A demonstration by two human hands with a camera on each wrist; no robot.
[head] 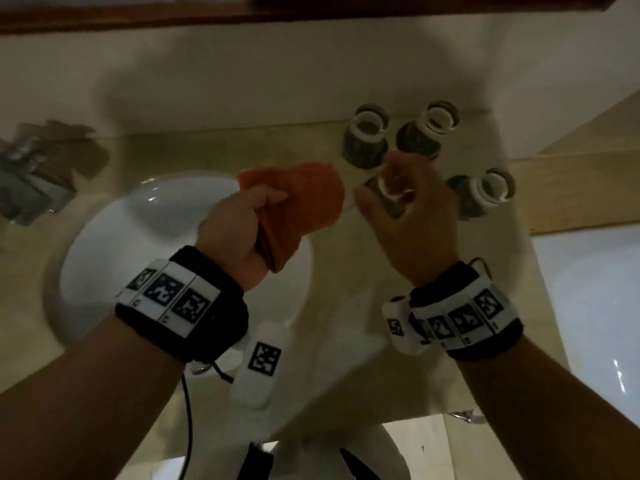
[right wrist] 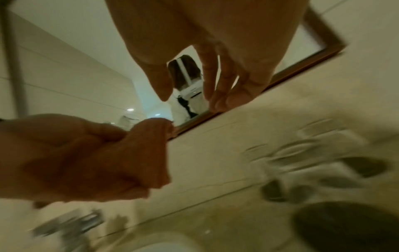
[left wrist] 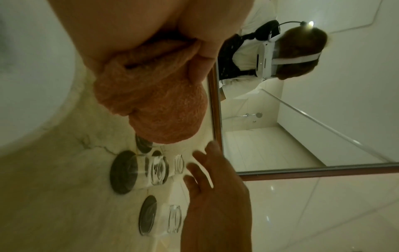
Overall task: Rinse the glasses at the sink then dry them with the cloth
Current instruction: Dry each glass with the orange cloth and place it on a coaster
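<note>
The pale marble-veined bench is hard, and so is the white oval ceramic sink sunk into it. A glass that slips on the way there would probably chip or shatter against either one.

The folded orange terry cloth is bunched in the left hand, which is closed around it over the basin's right edge. That leaves only one free hand for lifting.

The right hand holds nothing. Its fingers are straight and spread, and it hovers just above the cluster at the back right of the bench.

The short clear glass tumblers stand upright there, each on a dark round coaster, close to one another. Spread fingers coming down among them could knock a neighbour over. A wet coaster might also cling to a base and drop off mid-lift.

The nearest tumbler sits directly below the fingertips, near but apparently not touched. Motion blur in the right wrist view leaves contact uncertain.
</note>
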